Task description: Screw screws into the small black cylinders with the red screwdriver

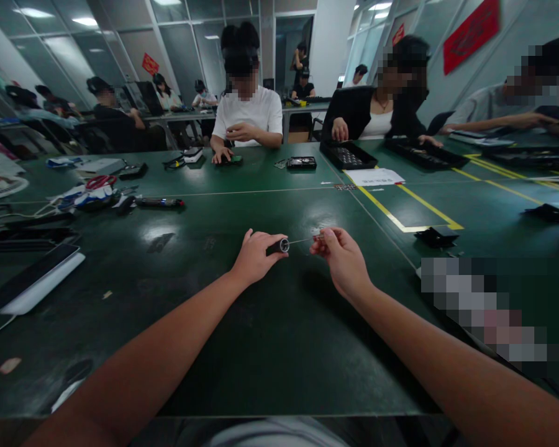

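Left hand [256, 256] is pinched shut around a small black cylinder [278, 246], and the right hand [338, 253] pinches a thin wire [300, 240] running off its tip. Looks mid-threading above the green table [270, 347]; next needs steady alignment.

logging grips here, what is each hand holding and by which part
The left hand grips a small dark cylinder around its body. The right hand pinches the far end of a thin rod that runs to the cylinder's face.
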Available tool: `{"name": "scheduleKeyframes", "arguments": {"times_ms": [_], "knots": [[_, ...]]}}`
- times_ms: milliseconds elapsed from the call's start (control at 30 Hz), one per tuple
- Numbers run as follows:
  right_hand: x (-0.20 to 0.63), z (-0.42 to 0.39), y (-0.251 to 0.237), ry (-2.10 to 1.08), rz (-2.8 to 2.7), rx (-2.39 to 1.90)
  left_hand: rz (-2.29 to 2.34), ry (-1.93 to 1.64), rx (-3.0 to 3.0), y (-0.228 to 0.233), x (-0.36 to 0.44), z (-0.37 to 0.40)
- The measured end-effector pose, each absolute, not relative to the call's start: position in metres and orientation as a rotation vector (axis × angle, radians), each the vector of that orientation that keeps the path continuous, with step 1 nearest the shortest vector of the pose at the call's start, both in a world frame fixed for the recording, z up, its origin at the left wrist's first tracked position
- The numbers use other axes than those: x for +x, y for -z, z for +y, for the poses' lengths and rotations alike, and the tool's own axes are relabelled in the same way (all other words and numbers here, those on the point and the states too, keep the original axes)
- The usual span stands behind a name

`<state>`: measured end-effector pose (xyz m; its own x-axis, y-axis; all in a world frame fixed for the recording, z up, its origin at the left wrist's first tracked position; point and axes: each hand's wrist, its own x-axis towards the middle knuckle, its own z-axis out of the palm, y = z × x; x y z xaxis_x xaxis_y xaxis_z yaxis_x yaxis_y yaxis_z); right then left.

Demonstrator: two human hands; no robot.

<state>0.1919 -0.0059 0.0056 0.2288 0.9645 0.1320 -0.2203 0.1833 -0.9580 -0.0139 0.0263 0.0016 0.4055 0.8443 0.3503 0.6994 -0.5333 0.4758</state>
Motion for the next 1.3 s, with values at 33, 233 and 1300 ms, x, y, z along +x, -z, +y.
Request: {"name": "scheduleKeyframes", "arguments": {"times_ms": [33, 233, 1300], "knots": [[0.192, -0.007, -0.006, -1.032, -0.965, -1.007, 1.356, -0.827, 2.404, -0.001, -0.014, 0.026], [0.192, -0.011, -0.011, -0.979, -1.061, -0.996, 1.355, -0.82, 2.342, -0.004, -0.014, 0.026], [0.194, -0.02, -0.021, -0.859, -1.324, -1.245, 1.366, -0.85, 2.311, 0.001, -0.016, 0.029]]}}
